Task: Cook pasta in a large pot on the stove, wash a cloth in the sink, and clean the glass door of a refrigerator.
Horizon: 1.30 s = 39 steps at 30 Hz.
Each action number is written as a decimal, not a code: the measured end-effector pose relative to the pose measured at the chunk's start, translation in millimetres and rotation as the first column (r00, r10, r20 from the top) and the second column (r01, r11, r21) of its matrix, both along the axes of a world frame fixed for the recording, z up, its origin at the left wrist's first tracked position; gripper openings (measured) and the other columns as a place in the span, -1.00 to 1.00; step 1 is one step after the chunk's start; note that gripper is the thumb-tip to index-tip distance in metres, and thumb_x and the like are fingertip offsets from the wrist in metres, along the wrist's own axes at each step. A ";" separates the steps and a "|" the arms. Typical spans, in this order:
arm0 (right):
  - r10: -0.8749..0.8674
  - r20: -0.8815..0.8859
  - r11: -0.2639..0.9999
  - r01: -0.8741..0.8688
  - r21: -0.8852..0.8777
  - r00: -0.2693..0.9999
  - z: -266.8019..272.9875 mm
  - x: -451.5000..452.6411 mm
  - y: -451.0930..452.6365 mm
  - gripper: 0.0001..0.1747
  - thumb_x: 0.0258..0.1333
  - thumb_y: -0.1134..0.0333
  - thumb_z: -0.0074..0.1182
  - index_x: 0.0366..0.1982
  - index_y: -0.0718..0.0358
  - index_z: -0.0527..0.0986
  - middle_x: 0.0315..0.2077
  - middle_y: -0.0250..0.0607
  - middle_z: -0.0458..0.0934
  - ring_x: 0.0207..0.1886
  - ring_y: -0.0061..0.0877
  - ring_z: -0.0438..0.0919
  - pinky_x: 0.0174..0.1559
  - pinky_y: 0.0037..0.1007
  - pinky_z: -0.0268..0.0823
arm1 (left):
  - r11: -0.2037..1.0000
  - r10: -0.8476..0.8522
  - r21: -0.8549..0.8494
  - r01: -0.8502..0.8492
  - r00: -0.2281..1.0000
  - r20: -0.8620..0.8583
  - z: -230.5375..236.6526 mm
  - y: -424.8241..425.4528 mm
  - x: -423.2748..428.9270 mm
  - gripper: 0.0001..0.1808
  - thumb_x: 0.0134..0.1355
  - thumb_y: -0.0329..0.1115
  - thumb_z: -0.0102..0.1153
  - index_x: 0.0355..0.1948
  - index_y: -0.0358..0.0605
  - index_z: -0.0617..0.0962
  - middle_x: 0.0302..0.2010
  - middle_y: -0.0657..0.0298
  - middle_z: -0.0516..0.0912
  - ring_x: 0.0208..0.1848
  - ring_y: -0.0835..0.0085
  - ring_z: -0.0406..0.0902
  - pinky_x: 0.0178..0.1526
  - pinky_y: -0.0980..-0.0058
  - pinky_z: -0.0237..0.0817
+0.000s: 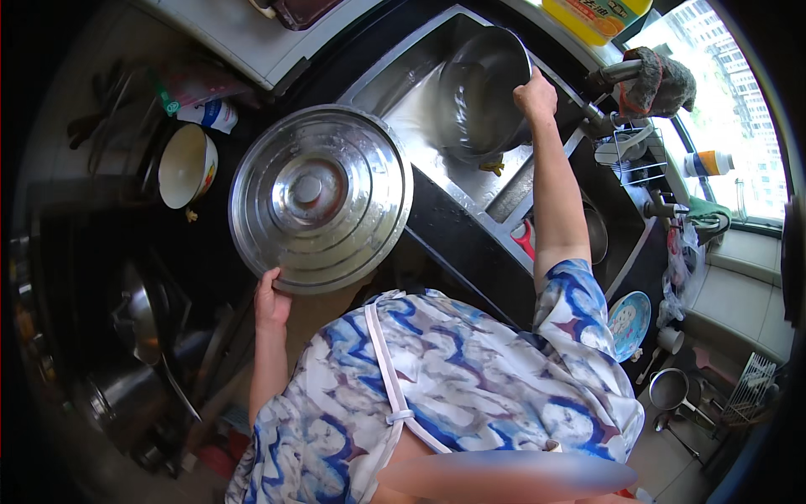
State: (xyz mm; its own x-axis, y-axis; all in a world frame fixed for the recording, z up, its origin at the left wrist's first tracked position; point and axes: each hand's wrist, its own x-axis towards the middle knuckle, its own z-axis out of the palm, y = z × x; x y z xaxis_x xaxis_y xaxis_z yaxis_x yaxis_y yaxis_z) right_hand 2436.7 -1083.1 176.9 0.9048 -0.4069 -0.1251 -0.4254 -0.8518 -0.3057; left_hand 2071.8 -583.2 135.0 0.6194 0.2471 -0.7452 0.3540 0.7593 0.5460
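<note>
My left hand (274, 299) grips the near rim of a large round metal lid (371, 227), which lies over the dark counter beside the sink. In the left basin of the metal sink (409, 94), my right hand (537, 94) holds a large metal pot (478, 94) by its right rim. The pot is tilted, and the liquid in it is hard to make out. A small yellow scrap (492, 166) lies by the pot's near side. Part of a red-handled utensil (524, 239) shows beside my right forearm.
An enamel bowl (182, 167) stands on the counter at left. Beyond the sink are a faucet covered with a grey cloth (661, 82), a wire basket (636, 154) and a yellow container (592, 19). A blue plate (630, 324) stands at right, with strainers and ladles hanging below.
</note>
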 end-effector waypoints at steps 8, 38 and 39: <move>0.283 0.006 0.910 -0.267 -0.316 0.959 55.1 -20.6 32.9 -0.28 0.06 0.45 -0.01 0.29 -0.16 0.24 -0.06 0.33 0.48 -0.07 -0.04 0.60 -0.06 -0.17 0.47 | 0.999 -0.017 -0.048 0.018 1.000 0.012 -4.3 1.4 11.3 -0.88 0.15 -0.46 0.13 -0.28 -0.20 0.60 -0.26 0.27 0.66 -0.16 0.45 0.57 0.01 0.44 0.38; -0.435 -0.158 0.432 0.359 0.827 0.887 -144.7 -128.9 -9.5 -0.53 0.15 0.38 0.00 0.11 0.24 0.25 -0.08 0.02 0.50 -0.24 -0.16 0.62 -0.38 -0.17 0.57 | 0.994 -0.034 -0.094 0.053 0.980 0.195 -17.1 -69.4 97.8 -0.69 0.15 -0.47 0.17 -0.05 -0.22 0.50 -0.09 0.18 0.60 -0.05 0.31 0.58 0.15 0.20 0.40; -0.441 -0.147 0.445 0.358 0.821 0.885 -128.9 -133.5 -0.5 -0.53 0.20 0.36 0.00 0.12 0.26 0.22 -0.08 0.07 0.49 -0.29 -0.13 0.62 -0.41 -0.17 0.57 | 0.994 -0.048 -0.093 0.063 0.987 0.157 -13.7 -69.5 99.6 -0.69 0.17 -0.46 0.18 -0.04 -0.22 0.49 -0.08 0.19 0.60 -0.06 0.31 0.59 0.14 0.20 0.41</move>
